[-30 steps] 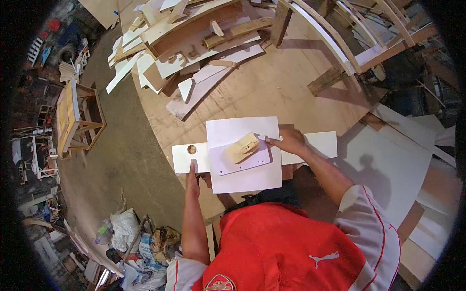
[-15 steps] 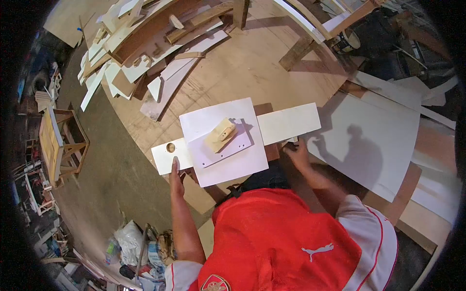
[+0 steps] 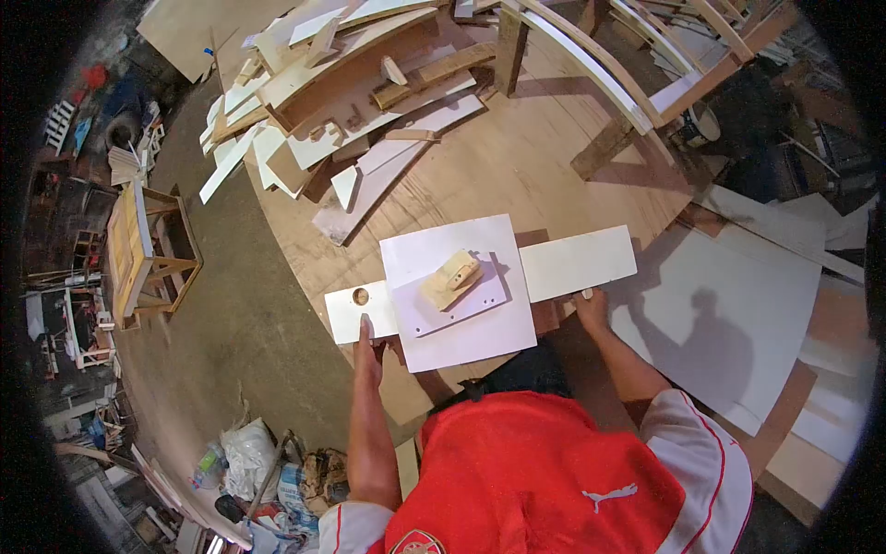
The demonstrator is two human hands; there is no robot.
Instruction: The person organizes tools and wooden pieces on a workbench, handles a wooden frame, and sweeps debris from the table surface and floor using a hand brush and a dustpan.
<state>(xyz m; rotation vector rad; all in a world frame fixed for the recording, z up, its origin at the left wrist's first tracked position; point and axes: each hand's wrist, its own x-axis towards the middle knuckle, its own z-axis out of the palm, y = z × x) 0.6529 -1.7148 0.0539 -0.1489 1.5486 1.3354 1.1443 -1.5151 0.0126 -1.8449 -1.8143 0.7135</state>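
Note:
A long white board (image 3: 577, 261) lies across the work table, with a round hole (image 3: 361, 296) near its left end. Over its middle rests a square white panel (image 3: 406, 263). On that is a smaller white plate (image 3: 415, 319) with several small holes, topped by a pale wooden block (image 3: 449, 281). My left hand (image 3: 367, 355) grips the board's left end, thumb on top, fingers hidden underneath. At the front edge of the right end, my right hand (image 3: 593, 312) is closed around a small light-coloured piece I cannot make out.
Wood and white board offcuts (image 3: 369, 102) are piled at the table's far left. A wooden frame (image 3: 591, 65) with legs stands at the far right. Large white sheets (image 3: 738, 323) lie to my right. Bags (image 3: 249, 462) and a wooden stand (image 3: 138, 254) are on the left floor.
The view has shifted, so the table and boards appear farther right and lower. My right hand's fingers, apart before, are now closed at the board's front edge. My left hand keeps its hold.

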